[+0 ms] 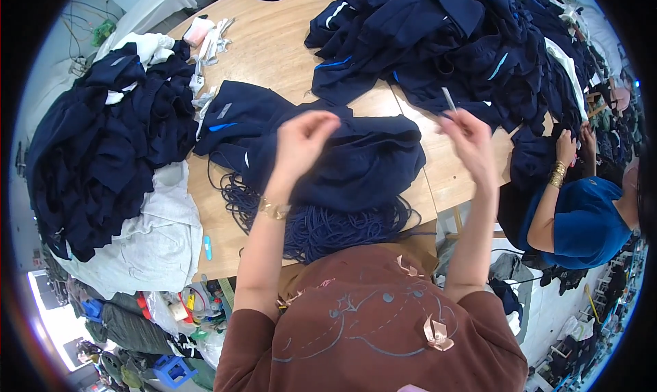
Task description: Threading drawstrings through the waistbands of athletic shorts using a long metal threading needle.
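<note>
Above the table, my left hand is closed with its fingers curled together; whatever it may hold is too small or hidden to make out. A bracelet circles that wrist. My right hand is raised to the right, its fingers closed round a thin silver-grey tool whose tip points up; its exact kind does not show. Below and between my hands lies a dark navy garment with a bright blue strip and a small grey patch at its left. A tangled heap of navy cord lies between the garment and my body.
A big pile of navy garments covers the far right of the table. Another navy heap sits at the left above a pale grey cloth. A light-blue marker lies nearby. At right, a person in blue handles dark cloth.
</note>
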`<action>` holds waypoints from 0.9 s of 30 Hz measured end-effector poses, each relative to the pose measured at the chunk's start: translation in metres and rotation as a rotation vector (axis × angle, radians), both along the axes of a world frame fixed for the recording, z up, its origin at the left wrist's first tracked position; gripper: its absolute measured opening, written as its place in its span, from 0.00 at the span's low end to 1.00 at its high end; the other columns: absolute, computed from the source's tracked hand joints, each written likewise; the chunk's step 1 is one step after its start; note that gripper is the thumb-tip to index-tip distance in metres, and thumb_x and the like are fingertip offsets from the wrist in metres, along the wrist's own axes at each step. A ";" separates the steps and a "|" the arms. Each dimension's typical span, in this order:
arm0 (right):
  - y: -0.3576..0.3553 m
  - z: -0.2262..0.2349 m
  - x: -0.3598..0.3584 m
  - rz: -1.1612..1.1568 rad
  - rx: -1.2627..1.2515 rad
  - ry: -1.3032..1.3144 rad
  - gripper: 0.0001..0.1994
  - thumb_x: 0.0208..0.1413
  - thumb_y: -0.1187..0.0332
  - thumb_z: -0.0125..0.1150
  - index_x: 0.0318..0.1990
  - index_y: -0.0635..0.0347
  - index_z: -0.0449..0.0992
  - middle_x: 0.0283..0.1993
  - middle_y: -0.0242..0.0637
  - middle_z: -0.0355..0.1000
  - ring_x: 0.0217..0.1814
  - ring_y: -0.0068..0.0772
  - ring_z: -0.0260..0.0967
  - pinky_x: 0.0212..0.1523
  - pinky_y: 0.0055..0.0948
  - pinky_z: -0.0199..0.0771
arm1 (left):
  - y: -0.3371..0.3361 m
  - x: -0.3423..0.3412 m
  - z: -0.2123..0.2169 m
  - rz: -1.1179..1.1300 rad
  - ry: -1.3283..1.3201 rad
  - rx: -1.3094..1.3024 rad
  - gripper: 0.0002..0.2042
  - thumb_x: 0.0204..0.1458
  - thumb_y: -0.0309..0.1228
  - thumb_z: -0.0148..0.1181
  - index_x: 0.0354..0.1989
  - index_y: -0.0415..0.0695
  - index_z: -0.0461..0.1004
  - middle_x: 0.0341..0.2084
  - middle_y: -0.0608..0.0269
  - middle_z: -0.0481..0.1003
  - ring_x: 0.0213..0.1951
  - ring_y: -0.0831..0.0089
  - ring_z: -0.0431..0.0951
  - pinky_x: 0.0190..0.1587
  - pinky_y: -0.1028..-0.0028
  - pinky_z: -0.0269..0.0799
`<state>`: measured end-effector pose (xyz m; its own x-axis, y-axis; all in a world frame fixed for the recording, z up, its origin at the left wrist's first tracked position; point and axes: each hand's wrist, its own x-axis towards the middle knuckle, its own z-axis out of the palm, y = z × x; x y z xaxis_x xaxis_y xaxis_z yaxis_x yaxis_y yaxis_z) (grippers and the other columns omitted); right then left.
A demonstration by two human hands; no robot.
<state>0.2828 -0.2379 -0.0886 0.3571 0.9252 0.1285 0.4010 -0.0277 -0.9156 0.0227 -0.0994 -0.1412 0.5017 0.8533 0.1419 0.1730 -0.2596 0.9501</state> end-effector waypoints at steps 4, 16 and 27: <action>0.053 -0.023 -0.073 0.394 -0.033 0.353 0.10 0.57 0.67 0.56 0.37 0.66 0.77 0.28 0.31 0.74 0.28 0.21 0.68 0.33 0.22 0.68 | -0.002 -0.003 -0.049 -0.128 0.706 0.687 0.07 0.48 0.37 0.60 0.31 0.51 0.81 0.29 0.62 0.78 0.50 0.63 0.70 0.52 0.59 0.58; 0.028 -0.080 -0.055 0.268 -0.535 -0.522 0.18 0.53 0.50 0.56 0.39 0.53 0.79 0.34 0.46 0.76 0.40 0.49 0.74 0.44 0.40 0.73 | 0.022 -0.053 -0.020 -0.076 1.011 0.841 0.07 0.47 0.35 0.59 0.31 0.47 0.79 0.48 0.56 0.71 0.58 0.59 0.62 0.57 0.56 0.55; 0.012 -0.034 -0.064 0.700 -0.659 -0.069 0.22 0.50 0.66 0.64 0.53 0.61 0.72 0.33 0.40 0.78 0.16 0.24 0.67 0.16 0.22 0.66 | -0.032 -0.021 -0.015 -0.409 0.256 0.487 0.04 0.47 0.21 0.57 0.30 0.40 0.70 0.26 0.56 0.71 0.31 0.58 0.74 0.35 0.67 0.72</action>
